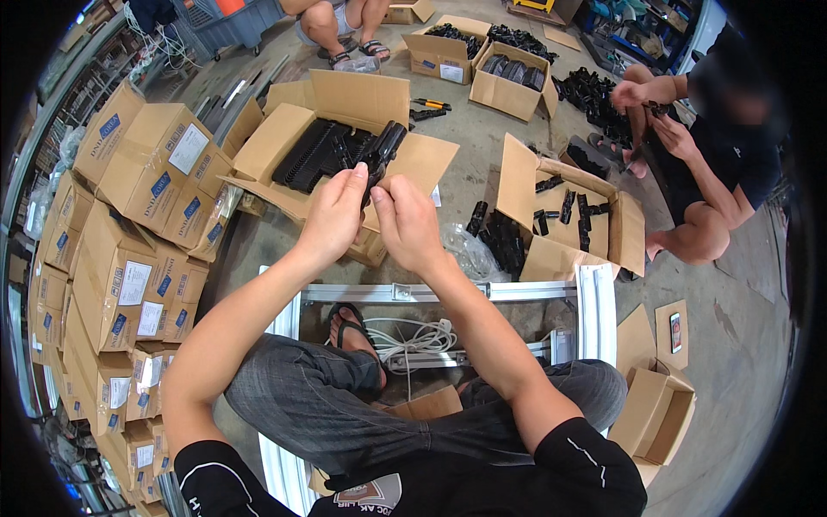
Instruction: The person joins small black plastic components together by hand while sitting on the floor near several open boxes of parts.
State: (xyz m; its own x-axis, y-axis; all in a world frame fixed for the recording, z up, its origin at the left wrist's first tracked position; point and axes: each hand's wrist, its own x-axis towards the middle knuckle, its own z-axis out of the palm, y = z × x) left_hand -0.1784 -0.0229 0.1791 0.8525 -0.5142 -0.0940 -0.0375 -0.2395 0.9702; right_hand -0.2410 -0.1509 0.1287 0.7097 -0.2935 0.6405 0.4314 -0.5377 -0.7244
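Note:
My left hand (334, 213) is wrapped round a long black part (386, 148), perhaps a plastic or metal bracket, which points up and away to the right. Close beside it, my right hand (408, 226) is closed with its thumb and curled fingers against the lower end of the same part. What lies inside the fingers is hidden. Just beyond my hands stands an open cardboard box (362, 95), holding rows of black ribbed parts (314, 155). Another open box (551, 233), to the right, has several small black pieces (568, 205) scattered in it.
Stacked cartons (129, 258) line the left side. A white metal frame (431, 293) surrounds my legs, with a coiled cable (418, 340) inside. On the right a co-worker (715, 146) sits handling a small dark part. A phone (675, 332) lies on cardboard; another person (332, 26) squats at the back.

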